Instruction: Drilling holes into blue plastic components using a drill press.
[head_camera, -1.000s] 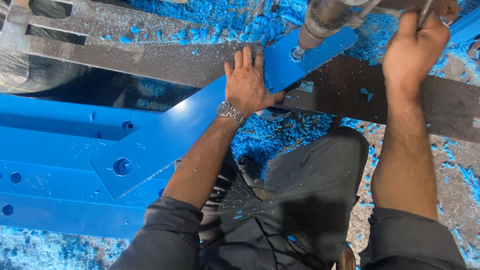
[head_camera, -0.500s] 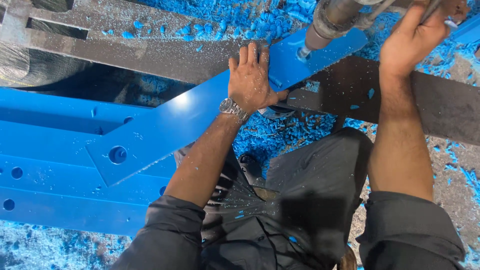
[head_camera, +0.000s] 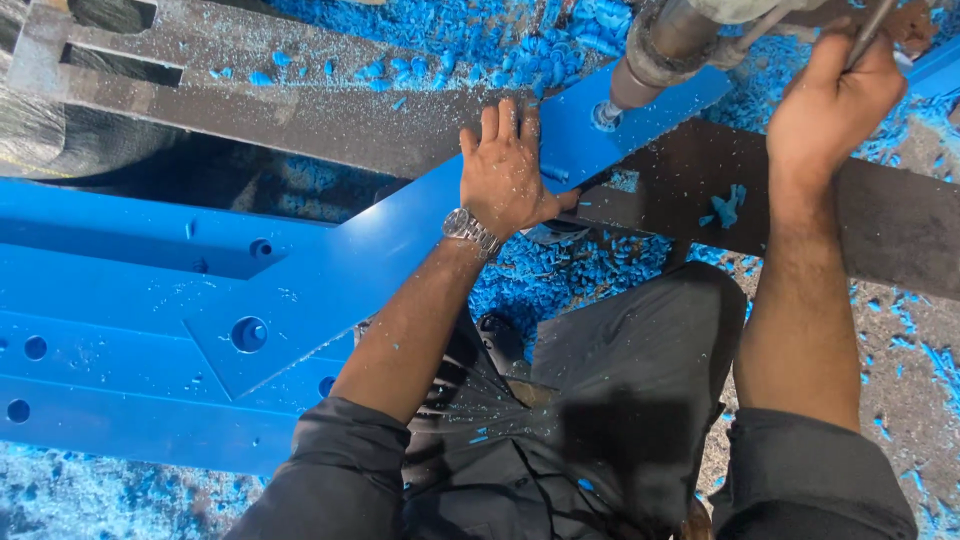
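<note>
Blue plate held flat under drill spindle.

The left hand (head_camera: 508, 175) is laid flat, fingers together, on the blue plate (head_camera: 330, 270), which runs from 8 o'clock to 1 o'clock across the dark steel bar (head_camera: 880, 225). The drill spindle (head_camera: 660, 45) is seated on the plate end at 1 o'clock. The right hand (head_camera: 835, 95) is closed around a thin lever (head_camera: 872, 20). Blue shavings (head_camera: 560, 275) are scattered about.

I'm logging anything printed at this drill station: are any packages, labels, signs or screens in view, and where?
None of these shows in the head view.
The nearest thing to a display is the wristwatch on the left wrist: a round silvery metal case and band, its face turned from view.
</note>
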